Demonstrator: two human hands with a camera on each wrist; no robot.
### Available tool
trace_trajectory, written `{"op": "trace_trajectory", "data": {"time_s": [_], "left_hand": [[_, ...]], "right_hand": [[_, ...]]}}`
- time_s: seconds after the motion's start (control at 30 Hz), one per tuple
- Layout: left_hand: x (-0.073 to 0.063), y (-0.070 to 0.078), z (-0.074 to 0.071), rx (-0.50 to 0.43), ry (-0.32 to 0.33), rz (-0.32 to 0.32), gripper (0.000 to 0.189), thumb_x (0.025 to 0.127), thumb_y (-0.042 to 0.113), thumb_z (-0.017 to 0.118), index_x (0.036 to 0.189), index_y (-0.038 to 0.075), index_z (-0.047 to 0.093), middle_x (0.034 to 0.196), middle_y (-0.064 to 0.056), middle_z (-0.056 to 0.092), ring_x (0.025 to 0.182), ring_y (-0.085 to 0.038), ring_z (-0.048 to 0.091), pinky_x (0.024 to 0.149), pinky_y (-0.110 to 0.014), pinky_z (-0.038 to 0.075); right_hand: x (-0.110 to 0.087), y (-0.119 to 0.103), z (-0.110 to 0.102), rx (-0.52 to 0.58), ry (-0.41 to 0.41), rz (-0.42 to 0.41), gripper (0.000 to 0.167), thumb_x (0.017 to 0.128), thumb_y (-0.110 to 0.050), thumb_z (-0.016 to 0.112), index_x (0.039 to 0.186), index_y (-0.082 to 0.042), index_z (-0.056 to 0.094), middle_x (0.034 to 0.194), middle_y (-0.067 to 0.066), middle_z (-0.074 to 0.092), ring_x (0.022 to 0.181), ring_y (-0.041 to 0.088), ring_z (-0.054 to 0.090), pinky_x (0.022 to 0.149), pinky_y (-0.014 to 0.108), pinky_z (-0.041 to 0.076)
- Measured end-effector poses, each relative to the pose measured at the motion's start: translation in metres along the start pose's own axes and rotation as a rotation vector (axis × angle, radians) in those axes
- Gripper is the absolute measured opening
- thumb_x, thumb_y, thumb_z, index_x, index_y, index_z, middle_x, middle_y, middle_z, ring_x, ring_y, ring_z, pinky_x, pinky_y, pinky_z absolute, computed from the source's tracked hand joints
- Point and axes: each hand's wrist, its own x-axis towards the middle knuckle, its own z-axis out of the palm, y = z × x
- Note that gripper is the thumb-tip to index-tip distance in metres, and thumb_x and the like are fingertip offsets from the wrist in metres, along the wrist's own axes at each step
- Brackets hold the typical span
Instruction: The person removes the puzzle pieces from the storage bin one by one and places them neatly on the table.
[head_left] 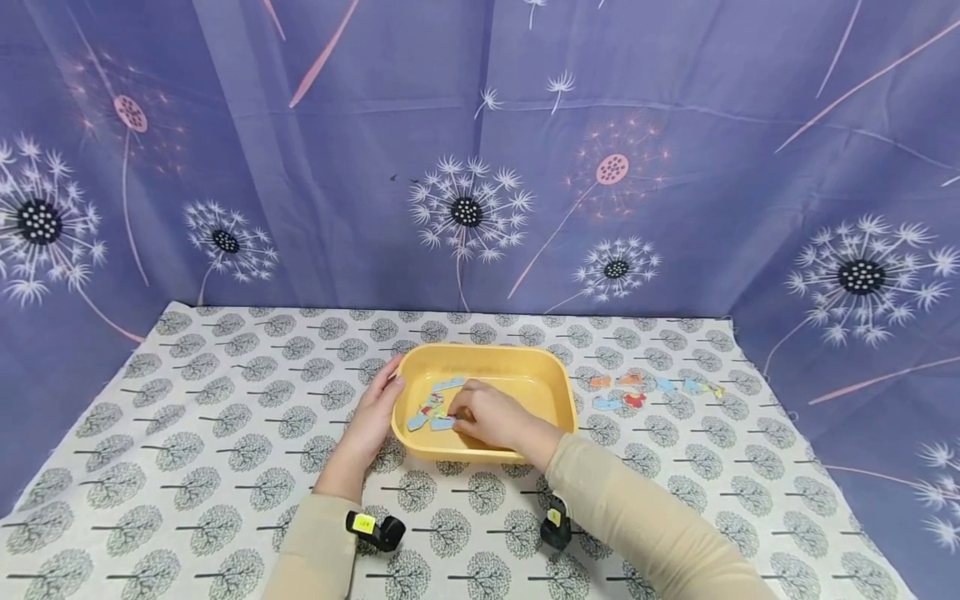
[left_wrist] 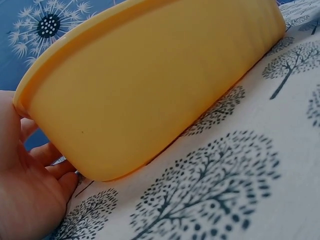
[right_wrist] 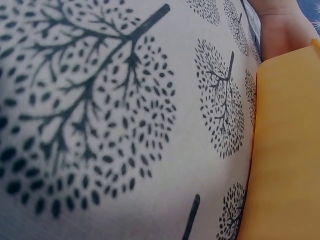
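Note:
A yellow tray (head_left: 540,392) sits on the cloth in the head view, with several flat, coloured puzzle pieces (head_left: 417,421) lying in its left half. My left hand (head_left: 373,417) grips the tray's left end, its thumb at the rim. In the left wrist view, curled fingers (left_wrist: 49,154) lie against the tray's outer wall. My right hand (head_left: 487,414) reaches inside, its bent fingers and thumb pinching a blue puzzle piece (head_left: 442,423) by the edge; the hand partly covers that piece. Only the tray's side and part of the left hand (right_wrist: 285,30) show in the right wrist view.
To the right of the tray, more puzzle pieces (head_left: 632,400) are spread on the cloth in two loose rows, orange, blue, red and yellow. The tree-patterned cloth (head_left: 247,500) covers the table. A purple dandelion-print curtain (head_left: 345,208) hangs behind and along both sides.

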Motion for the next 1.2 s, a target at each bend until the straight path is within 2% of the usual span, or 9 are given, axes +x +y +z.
{"op": "trace_trajectory", "data": {"time_s": [0.17, 0.43, 0.6, 0.7, 0.87, 1.0, 1.1, 1.2], "left_hand": [[0.001, 0.002, 0.0, 0.011, 0.002, 0.009, 0.051, 0.101, 0.035, 0.04, 0.15, 0.027, 0.026, 0.152, -0.008, 0.031, 0.133, -0.031, 0.042, 0.108, -0.04, 0.041], [0.003, 0.006, -0.002, 0.024, 0.011, 0.018, 0.052, 0.101, 0.036, 0.04, 0.15, 0.027, 0.026, 0.149, -0.01, 0.035, 0.131, -0.031, 0.044, 0.107, -0.041, 0.043], [0.001, 0.004, -0.001, 0.018, 0.006, 0.005, 0.051, 0.101, 0.036, 0.04, 0.15, 0.028, 0.026, 0.151, -0.01, 0.033, 0.132, -0.031, 0.042, 0.108, -0.042, 0.041], [-0.001, 0.003, 0.0, 0.016, 0.003, -0.007, 0.052, 0.101, 0.035, 0.04, 0.15, 0.029, 0.024, 0.152, -0.01, 0.031, 0.132, -0.032, 0.042, 0.108, -0.043, 0.041], [-0.003, 0.001, 0.0, 0.005, 0.004, 0.0, 0.052, 0.101, 0.036, 0.039, 0.15, 0.028, 0.024, 0.153, -0.011, 0.03, 0.133, -0.032, 0.041, 0.108, -0.042, 0.04], [-0.002, 0.0, 0.0, 0.004, 0.005, 0.001, 0.052, 0.102, 0.034, 0.039, 0.151, 0.026, 0.024, 0.154, -0.011, 0.028, 0.134, -0.032, 0.04, 0.109, -0.041, 0.039], [-0.003, -0.001, 0.001, 0.002, 0.006, 0.004, 0.052, 0.102, 0.033, 0.039, 0.15, 0.025, 0.024, 0.153, -0.011, 0.029, 0.134, -0.033, 0.04, 0.109, -0.041, 0.04], [-0.003, 0.001, 0.001, -0.002, 0.004, 0.008, 0.052, 0.102, 0.033, 0.04, 0.15, 0.025, 0.025, 0.152, -0.012, 0.03, 0.133, -0.033, 0.042, 0.107, -0.041, 0.042]], "right_hand": [[0.001, -0.001, -0.001, 0.044, -0.022, 0.028, 0.014, 0.086, -0.015, 0.068, 0.098, -0.01, 0.064, 0.099, 0.001, 0.058, 0.087, 0.011, 0.058, 0.083, 0.026, 0.054], [0.003, 0.0, -0.003, 0.203, -0.019, 0.029, 0.008, 0.087, -0.007, 0.064, 0.09, -0.011, 0.058, 0.086, 0.001, 0.065, 0.081, 0.012, 0.061, 0.075, 0.022, 0.053], [0.0, 0.003, -0.006, 0.341, 0.038, 0.04, 0.006, 0.087, -0.005, 0.063, 0.09, -0.007, 0.059, 0.084, 0.002, 0.063, 0.079, 0.011, 0.058, 0.072, 0.019, 0.052], [-0.002, 0.005, -0.008, 0.422, 0.07, 0.076, 0.005, 0.087, -0.004, 0.062, 0.092, -0.006, 0.06, 0.083, 0.002, 0.061, 0.076, 0.01, 0.056, 0.068, 0.018, 0.052], [-0.006, 0.007, -0.012, 0.535, 0.074, 0.155, 0.011, 0.088, -0.007, 0.062, 0.099, -0.006, 0.062, 0.083, 0.003, 0.061, 0.068, 0.013, 0.059, 0.059, 0.022, 0.054], [-0.01, 0.007, -0.016, 0.595, 0.105, 0.199, 0.016, 0.088, -0.01, 0.063, 0.103, -0.007, 0.064, 0.086, 0.003, 0.062, 0.07, 0.014, 0.059, 0.062, 0.023, 0.055], [-0.014, 0.008, -0.019, 0.609, 0.142, 0.203, 0.015, 0.087, -0.011, 0.063, 0.103, -0.01, 0.066, 0.087, 0.002, 0.063, 0.073, 0.013, 0.057, 0.066, 0.022, 0.054], [-0.019, 0.011, -0.022, 0.622, 0.176, 0.203, 0.015, 0.087, -0.012, 0.064, 0.101, -0.011, 0.066, 0.087, 0.002, 0.063, 0.073, 0.012, 0.056, 0.065, 0.022, 0.053]]}}
